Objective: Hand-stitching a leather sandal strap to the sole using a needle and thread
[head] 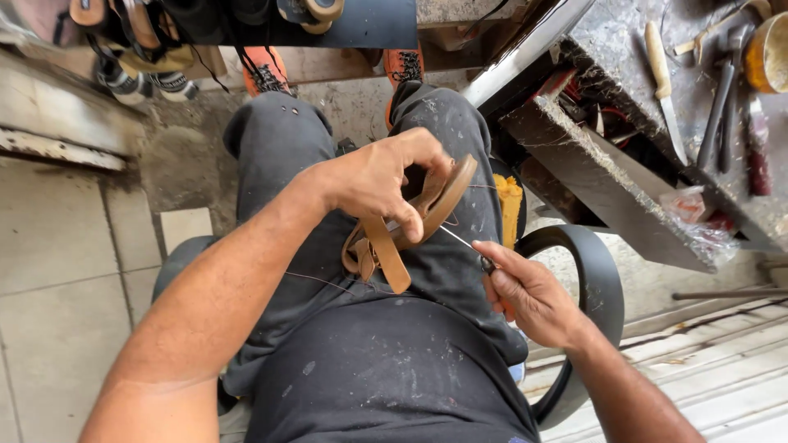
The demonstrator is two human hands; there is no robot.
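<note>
Tan leather sandal [427, 209], over a dusty lap beside a cluttered workbench [624, 49] at two o'clock, clasped by left hand [382, 180]; right hand [525, 287] pinches an awl [464, 242].

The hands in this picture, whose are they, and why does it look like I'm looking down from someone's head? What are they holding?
The picture comes from a small camera worn on a person's head, so you look down just as they do, onto their own lap and dusty dark trousers. There is no machine here, only two bare hands.

The left hand grips a tan leather sandal turned on its edge, with its strap hanging down. The right hand pinches a thin metal tool like a needle or awl, and its tip points at the sandal. A fine thread trails across the lap.

The person sits on a chair with a black armrest. To the right is a rough workbench with a light-handled knife and a hammer on it. Other shoes lie at the top left.
</note>
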